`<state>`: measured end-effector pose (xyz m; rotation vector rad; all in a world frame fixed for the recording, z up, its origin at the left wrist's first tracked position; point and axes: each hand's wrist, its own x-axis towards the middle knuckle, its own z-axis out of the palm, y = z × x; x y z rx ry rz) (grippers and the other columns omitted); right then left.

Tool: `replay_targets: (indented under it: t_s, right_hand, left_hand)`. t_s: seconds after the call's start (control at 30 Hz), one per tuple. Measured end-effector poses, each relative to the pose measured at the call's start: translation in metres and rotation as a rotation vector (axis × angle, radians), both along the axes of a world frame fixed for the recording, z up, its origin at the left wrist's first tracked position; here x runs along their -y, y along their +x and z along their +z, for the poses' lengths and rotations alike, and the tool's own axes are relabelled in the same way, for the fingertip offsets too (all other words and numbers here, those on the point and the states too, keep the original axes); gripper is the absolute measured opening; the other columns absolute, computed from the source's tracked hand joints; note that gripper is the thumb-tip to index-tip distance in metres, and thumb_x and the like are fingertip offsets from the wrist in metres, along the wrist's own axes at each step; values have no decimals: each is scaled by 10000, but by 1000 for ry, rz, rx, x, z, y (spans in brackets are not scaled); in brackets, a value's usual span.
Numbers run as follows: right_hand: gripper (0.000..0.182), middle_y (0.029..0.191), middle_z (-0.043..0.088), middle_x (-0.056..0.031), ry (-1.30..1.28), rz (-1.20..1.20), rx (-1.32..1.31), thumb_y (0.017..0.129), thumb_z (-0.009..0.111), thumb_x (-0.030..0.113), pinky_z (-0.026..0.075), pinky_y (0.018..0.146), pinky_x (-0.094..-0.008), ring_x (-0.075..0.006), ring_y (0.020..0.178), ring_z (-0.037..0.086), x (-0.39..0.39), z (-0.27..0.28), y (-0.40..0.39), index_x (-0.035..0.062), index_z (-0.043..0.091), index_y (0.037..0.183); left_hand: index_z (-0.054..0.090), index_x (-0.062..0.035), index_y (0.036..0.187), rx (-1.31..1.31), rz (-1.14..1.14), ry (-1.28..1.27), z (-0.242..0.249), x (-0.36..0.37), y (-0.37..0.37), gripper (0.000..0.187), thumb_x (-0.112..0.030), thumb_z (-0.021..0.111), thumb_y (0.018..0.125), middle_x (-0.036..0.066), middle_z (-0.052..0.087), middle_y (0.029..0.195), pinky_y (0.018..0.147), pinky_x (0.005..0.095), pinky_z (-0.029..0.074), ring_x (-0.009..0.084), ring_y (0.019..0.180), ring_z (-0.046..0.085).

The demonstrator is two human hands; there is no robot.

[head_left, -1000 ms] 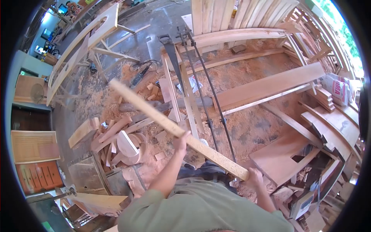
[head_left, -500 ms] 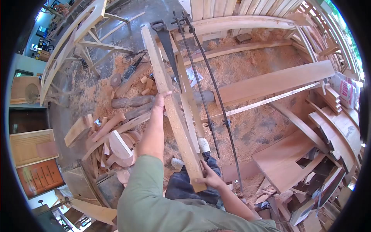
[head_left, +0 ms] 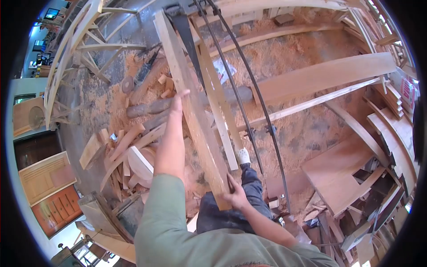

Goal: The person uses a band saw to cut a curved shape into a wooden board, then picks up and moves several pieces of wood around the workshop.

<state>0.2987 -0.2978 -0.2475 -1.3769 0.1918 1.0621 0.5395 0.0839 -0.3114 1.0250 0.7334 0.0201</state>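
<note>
A long wooden beam (head_left: 198,129) slants across the middle of the view, its near end by my lap. My left hand (head_left: 179,99) grips its left edge about midway along, fingers partly hidden behind the wood. Near the close end, my right hand (head_left: 236,196) is wrapped round the right edge. Just right of the beam's far part lies a handsaw (head_left: 189,42) with a dark blade. Beside it run narrow wooden strips (head_left: 218,107). Two long dark bar clamps (head_left: 235,91) stretch past these on the right.
Wood shavings cover the floor (head_left: 293,142). A wide board (head_left: 324,80) lies to the right, with a cut panel (head_left: 336,178) nearer me. At left are offcuts (head_left: 135,142), a round log (head_left: 151,108), a power tool (head_left: 144,71) and a wooden frame (head_left: 86,40).
The camera view has shifted and tilted slightly. The beam's near end sits a little higher in view, with both hands still on it. One leg now extends farther out beside the strips.
</note>
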Motion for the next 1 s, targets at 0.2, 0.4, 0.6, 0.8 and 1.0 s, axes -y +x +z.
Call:
replay_targets:
  t_s: [0.2,0.4,0.6,0.8,1.0]
  right_hand:
    - [914,1433,455,-145,23,-55,-114,688,781,80,392,1039,-324,-227,1260,485,-54,-16,70,33,332,1483]
    - [799,1323,541,-198,123,-22,-165,805,705,183,436,995,-350,-263,1189,545,-61,-43,87,-60,310,1456]
    - [650,1161,654,-221,-410,666,207,787,690,415,465,959,-363,-299,1110,625,51,-38,75,25,575,1293]
    - [615,1125,668,-220,-720,763,259,771,683,405,505,904,-373,-322,1034,658,169,-22,110,-4,616,1226]
    - [452,889,716,-194,-689,1056,629,789,659,412,517,861,-371,-305,931,690,133,4,202,-5,731,948]
  left_hand:
    - [654,22,1055,-295,-53,198,20,63,-34,469,-241,825,707,122,691,936,687,377,551,244,765,671]
    - [704,22,944,-453,-76,451,-6,145,-121,383,-156,780,614,111,712,862,702,337,538,201,776,682]
    - [701,13,960,-530,-122,473,-21,172,-128,392,-233,775,663,145,718,878,737,366,541,273,813,696]
    - [640,40,1085,-632,-346,552,-27,176,-255,547,-428,677,804,279,653,1084,915,457,477,406,1071,615]
    - [671,58,961,-746,45,520,112,227,-409,515,-438,619,832,270,682,918,815,457,507,426,952,657]
